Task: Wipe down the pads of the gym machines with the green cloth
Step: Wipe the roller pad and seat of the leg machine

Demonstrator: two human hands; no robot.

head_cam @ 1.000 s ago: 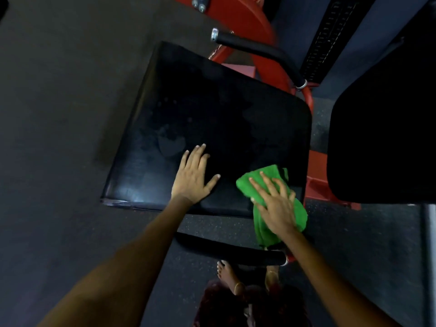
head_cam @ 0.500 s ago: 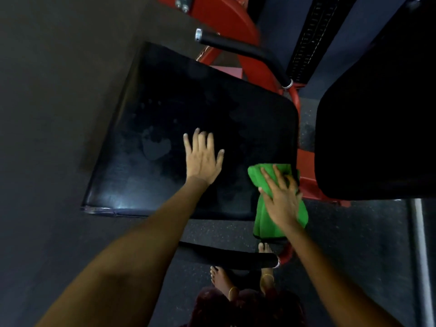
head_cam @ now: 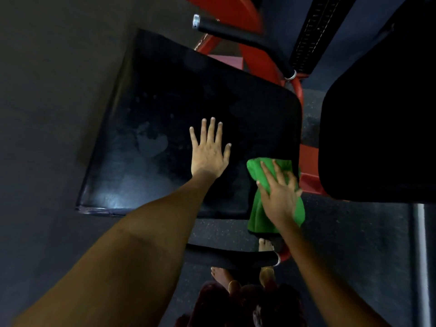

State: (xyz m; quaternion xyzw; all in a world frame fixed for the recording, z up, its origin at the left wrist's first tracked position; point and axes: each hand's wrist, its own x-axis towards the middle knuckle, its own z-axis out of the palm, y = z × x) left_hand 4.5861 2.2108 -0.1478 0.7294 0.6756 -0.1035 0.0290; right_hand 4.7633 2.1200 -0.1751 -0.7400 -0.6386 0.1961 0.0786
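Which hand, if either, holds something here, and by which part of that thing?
The right hand presses the green cloth onto the seat pad by its upper part. The left hand rests flat, holding nothing.

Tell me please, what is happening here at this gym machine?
A person is wiping the black seat pad of a red-framed machine. The right hand presses a green cloth against the pad's right near corner, and part of the cloth hangs over the edge. The left hand lies flat on the pad, fingers spread. Dull smudges show left of that hand.
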